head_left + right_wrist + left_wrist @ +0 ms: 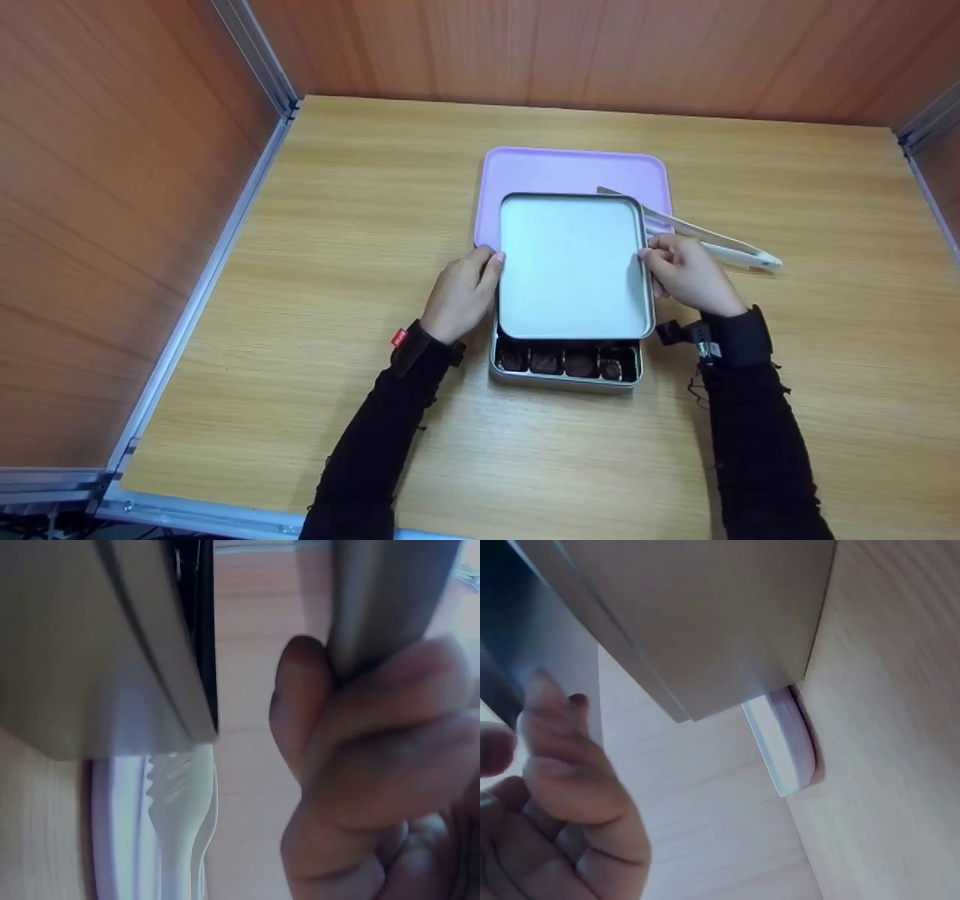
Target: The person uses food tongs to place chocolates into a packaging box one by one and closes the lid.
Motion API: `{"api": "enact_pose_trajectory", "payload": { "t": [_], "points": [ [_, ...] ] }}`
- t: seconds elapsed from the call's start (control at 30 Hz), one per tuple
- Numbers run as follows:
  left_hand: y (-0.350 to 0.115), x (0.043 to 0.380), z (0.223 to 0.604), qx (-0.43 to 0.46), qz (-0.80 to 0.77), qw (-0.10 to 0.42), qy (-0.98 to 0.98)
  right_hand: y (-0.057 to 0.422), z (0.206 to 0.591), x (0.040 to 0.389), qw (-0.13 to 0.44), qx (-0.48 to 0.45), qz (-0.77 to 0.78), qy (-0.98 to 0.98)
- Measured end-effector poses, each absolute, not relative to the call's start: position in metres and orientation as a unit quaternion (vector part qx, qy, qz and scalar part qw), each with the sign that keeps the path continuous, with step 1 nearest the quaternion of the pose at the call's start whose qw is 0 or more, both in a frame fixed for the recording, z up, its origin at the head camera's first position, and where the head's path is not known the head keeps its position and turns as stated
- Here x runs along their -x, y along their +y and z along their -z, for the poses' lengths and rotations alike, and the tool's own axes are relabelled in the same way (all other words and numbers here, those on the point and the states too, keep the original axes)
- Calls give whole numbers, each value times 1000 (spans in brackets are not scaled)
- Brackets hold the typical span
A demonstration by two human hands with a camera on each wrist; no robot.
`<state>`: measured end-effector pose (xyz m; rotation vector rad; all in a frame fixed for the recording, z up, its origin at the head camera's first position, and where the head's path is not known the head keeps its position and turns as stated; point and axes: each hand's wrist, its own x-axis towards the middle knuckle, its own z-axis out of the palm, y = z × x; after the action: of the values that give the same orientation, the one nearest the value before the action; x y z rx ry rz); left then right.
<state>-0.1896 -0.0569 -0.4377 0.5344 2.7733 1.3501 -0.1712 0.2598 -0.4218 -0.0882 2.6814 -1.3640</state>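
Between my two hands a square tin lid (574, 266), pale on its inner face, is held above the metal tin (562, 382). Dark chocolates (546, 363) in a tray show along the tin's near side; the lid hides the others. My left hand (463, 295) holds the lid's left edge with the thumb on its rim. On the opposite edge, my right hand (691, 274) pinches the rim between thumb and curled fingers. In the right wrist view the lid (390, 600) stands apart from the tin's side (67, 667).
Behind the tin lies a lilac tray (570, 169), partly covered by the lid in the head view. White tongs (739, 255) rest across its right edge, their handle end toward the right. Wooden panels (562, 52) wall in the table (337, 225).
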Motion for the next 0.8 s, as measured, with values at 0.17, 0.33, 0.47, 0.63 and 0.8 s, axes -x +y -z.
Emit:
{"api": "enact_pose_trajectory", "payload": {
  "t": [0.17, 0.33, 0.47, 0.63, 0.8],
  "points": [
    [-60, 188, 435, -162, -447, -27, 880, 257, 420, 166, 30, 31, 488, 872],
    [-66, 185, 428, -167, -511, -72, 840, 252, 408, 154, -13, 47, 548, 835],
    [-69, 181, 421, -187, -570, -92, 795, 250, 392, 142, -37, 53, 601, 797],
    [-72, 177, 413, -184, -622, -77, 757, 254, 381, 129, -21, 83, 635, 768],
    [-73, 178, 413, -180, -599, -68, 777, 255, 380, 127, -11, 100, 580, 808]
  ]
}}
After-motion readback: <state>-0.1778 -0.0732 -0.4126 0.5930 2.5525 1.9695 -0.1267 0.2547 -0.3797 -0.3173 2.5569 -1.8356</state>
